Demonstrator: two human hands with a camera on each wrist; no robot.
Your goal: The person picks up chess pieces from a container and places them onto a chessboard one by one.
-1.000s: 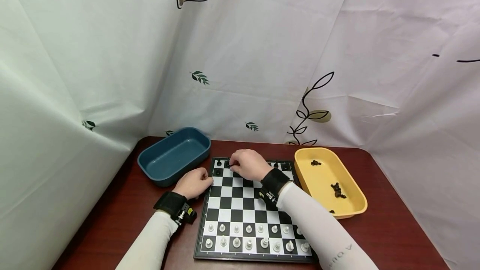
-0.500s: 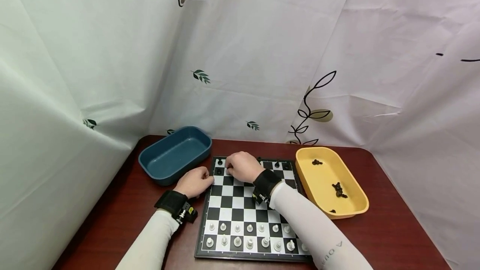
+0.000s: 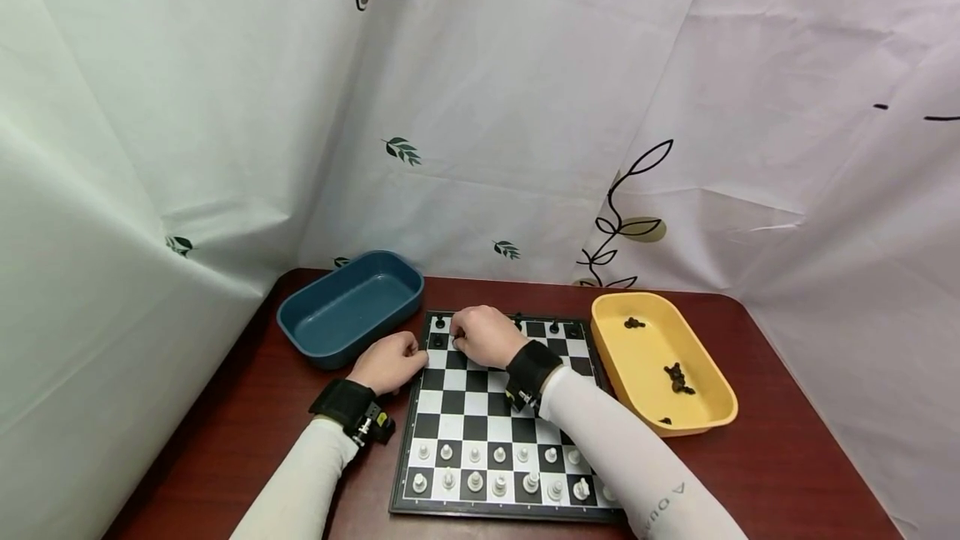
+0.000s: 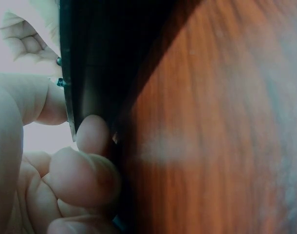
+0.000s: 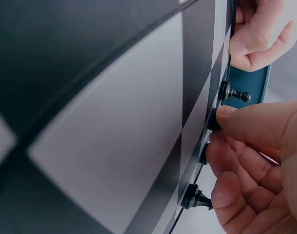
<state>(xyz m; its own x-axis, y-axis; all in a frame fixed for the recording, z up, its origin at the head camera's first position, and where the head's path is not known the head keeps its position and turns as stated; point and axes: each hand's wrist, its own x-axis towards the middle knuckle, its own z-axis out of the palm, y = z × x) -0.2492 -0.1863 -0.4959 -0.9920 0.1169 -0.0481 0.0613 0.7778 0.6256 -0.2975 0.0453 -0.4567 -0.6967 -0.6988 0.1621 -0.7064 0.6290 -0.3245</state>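
1. the right hand [image 3: 483, 335] reaches over the far left squares of the chessboard [image 3: 480, 407], thumb and fingers [image 5: 246, 156] pinched on a black piece [image 5: 213, 119] there.
2. the left hand [image 3: 390, 361] rests against the board's left edge, fingers curled on the rim [image 4: 92, 134], apparently steadying it.
3. a clean lift looks best: straight up off the square, the pinch kept narrow, since a black pawn [image 5: 233, 92] stands just beside the held piece and another [image 5: 194, 199] sits close to the knuckles.
4. more black pieces [image 3: 553, 327] stand along the far row; white pieces [image 3: 498, 469] fill the two near rows, well apart from the hands.
5. a blue tray [image 3: 348, 308] lies left of the board; a yellow tray [image 3: 705, 419] on the right holds several black pieces [image 3: 677, 379].
6. the right forearm crosses the board's middle, so a low sweep toward the yellow tray could brush the far-row pieces.
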